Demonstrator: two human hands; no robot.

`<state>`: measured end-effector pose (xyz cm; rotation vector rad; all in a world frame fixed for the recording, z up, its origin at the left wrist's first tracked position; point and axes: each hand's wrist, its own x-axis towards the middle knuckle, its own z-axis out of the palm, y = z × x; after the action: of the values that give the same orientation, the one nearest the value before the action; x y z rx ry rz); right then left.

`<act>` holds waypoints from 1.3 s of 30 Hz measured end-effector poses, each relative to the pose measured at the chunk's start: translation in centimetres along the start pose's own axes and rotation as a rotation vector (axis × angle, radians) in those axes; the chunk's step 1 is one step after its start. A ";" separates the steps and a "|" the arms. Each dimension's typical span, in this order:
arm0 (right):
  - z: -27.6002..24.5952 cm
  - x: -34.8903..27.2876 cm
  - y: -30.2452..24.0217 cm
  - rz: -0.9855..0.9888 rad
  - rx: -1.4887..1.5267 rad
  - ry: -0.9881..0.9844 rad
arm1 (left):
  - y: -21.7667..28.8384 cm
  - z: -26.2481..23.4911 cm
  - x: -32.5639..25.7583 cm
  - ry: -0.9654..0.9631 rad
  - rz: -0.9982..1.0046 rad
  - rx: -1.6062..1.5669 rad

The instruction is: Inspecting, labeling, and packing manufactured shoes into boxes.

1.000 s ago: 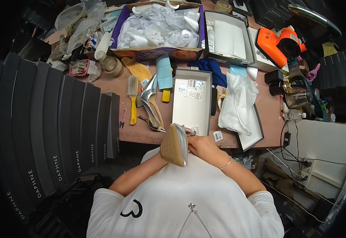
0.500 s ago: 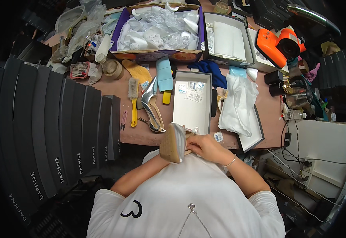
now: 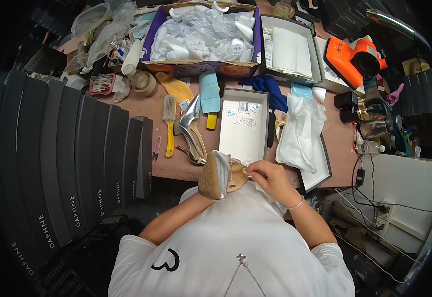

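A silver high-heeled shoe (image 3: 221,171), with a tan sole and a beige lining, is tilted up in front of my chest. My left hand (image 3: 202,200) supports it from below and behind, its fingers mostly hidden by the shoe. At the shoe's open right side, my right hand (image 3: 274,182) has its thumb and fingertips pinched together; whatever is between them is too small to make out. The matching silver shoe (image 3: 192,133) lies on the table, left of an open white shoebox (image 3: 241,134) with small paper packets inside.
A yellow-handled brush (image 3: 170,123) and pink snips (image 3: 156,147) lie left of the shoe. White tissue (image 3: 301,133) covers part of a box lid (image 3: 319,173). Behind stand a purple carton (image 3: 198,68) of wrapping and an orange device (image 3: 342,62). Stacked dark shoeboxes (image 3: 84,148) line the left.
My right hand has moved slightly right and up, away from the shoe's middle, exposing more of its beige inside. The shoe in my left hand has barely shifted.
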<state>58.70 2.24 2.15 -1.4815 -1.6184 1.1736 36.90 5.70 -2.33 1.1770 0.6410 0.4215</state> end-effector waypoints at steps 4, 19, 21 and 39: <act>2.0 0.2 0.7 -0.134 -0.136 -0.077 | -1.9 0.7 0.3 0.056 0.047 -0.005; 3.2 0.2 1.1 -0.086 -0.196 -0.148 | -5.4 0.1 1.3 0.006 0.098 0.363; 2.2 0.7 0.5 0.003 -0.201 -0.268 | -5.6 0.1 0.9 0.000 0.109 0.415; 2.1 1.3 -0.6 0.000 -0.283 -0.314 | -0.7 0.0 1.6 -0.076 -0.075 0.773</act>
<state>56.38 3.13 1.74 -1.5236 -2.0671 1.2668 38.07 6.48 -3.37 1.8811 0.8085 0.0486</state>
